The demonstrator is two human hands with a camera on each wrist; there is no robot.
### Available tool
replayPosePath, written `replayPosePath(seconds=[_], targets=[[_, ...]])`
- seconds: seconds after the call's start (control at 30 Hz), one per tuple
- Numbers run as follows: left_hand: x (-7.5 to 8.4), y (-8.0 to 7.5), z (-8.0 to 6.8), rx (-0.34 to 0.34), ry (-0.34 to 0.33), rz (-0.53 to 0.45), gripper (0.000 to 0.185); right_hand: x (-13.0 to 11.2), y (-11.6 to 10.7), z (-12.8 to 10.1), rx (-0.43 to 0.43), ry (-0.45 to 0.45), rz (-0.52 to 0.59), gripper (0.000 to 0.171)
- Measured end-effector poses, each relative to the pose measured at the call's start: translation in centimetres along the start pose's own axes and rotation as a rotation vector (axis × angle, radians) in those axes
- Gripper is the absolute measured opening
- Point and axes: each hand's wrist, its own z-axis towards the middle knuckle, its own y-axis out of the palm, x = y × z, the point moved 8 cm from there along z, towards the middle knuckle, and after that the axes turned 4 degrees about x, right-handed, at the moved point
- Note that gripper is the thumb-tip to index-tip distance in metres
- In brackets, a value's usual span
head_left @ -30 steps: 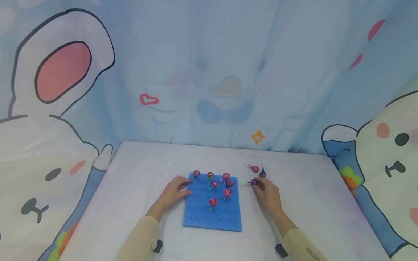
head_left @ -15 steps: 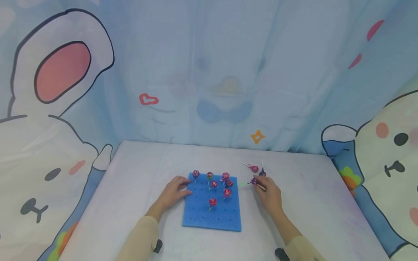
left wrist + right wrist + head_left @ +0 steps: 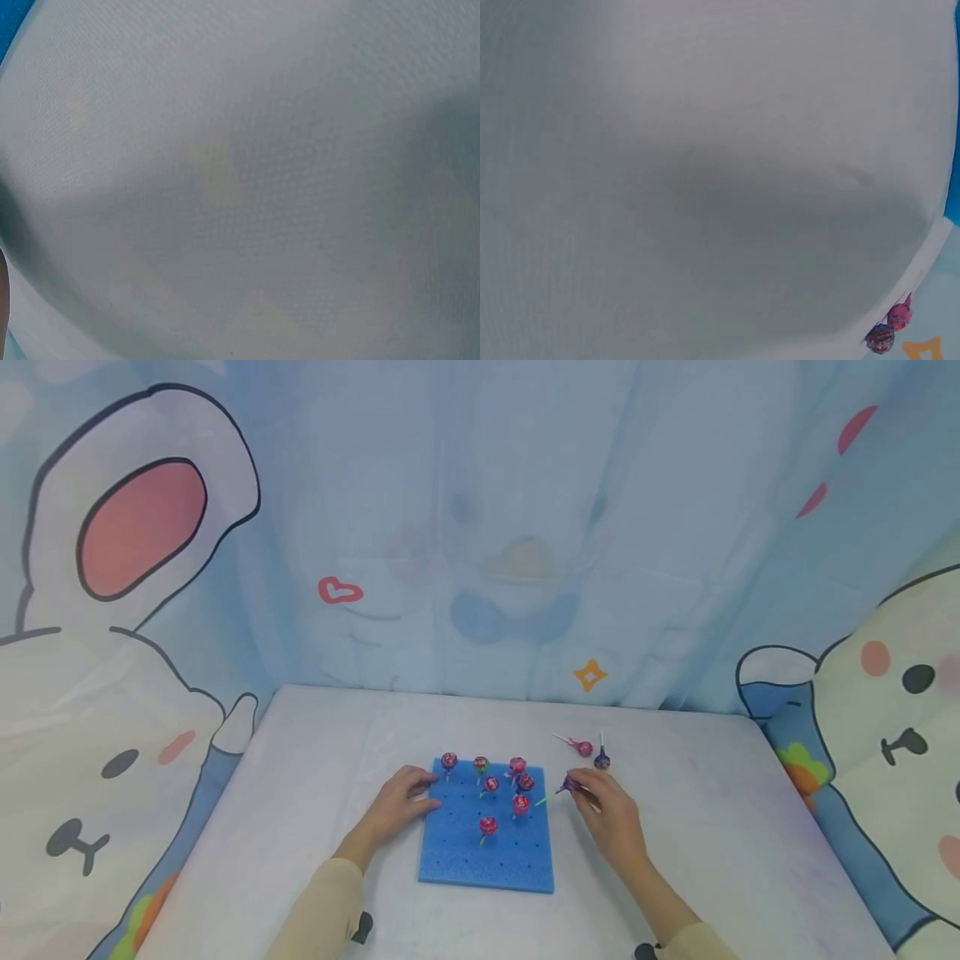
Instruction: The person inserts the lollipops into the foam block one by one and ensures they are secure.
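Observation:
A blue foam board point(image 3: 487, 856) with rows of small holes lies on the white table point(image 3: 315, 752). Several pink and purple lollipops point(image 3: 488, 825) stand upright in its far half. My left hand point(image 3: 401, 802) rests on the board's left edge near the far corner, fingers curled over it. My right hand point(image 3: 611, 814) pinches a purple lollipop point(image 3: 570, 785) with a green stick, just off the board's right edge. Two loose lollipops, one pink point(image 3: 584, 747) and one purple point(image 3: 602, 761), lie on the table behind that hand. They also show in the right wrist view point(image 3: 889, 328).
A cartoon-printed blue curtain point(image 3: 480, 527) hangs behind and on both sides of the table. The left wrist view shows only white tablecloth point(image 3: 240, 180).
My right hand has lifted the green-stick lollipop off the table and carried it left toward the board's right edge. The left hand has stayed where it was.

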Motion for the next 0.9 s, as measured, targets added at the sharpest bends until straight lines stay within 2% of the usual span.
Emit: replayPosePath(seconds=[0.47, 0.77, 0.9], targets=[[-0.1, 0.0, 0.0, 0.003, -0.009, -0.005, 0.041, -2.4, 1.2, -0.8, -0.027, -0.179, -0.117, 0.041], [-0.1, 0.0, 0.2, 0.005, 0.008, 0.0, 0.041, -2.3, 2.0, -1.1, -0.062, -0.21, -0.166, 0.043], [0.1, 0.0, 0.2, 0.01, 0.021, 0.006, 0.041, -2.6, 2.3, -1.3, -0.086, -0.24, -0.153, 0.043]])
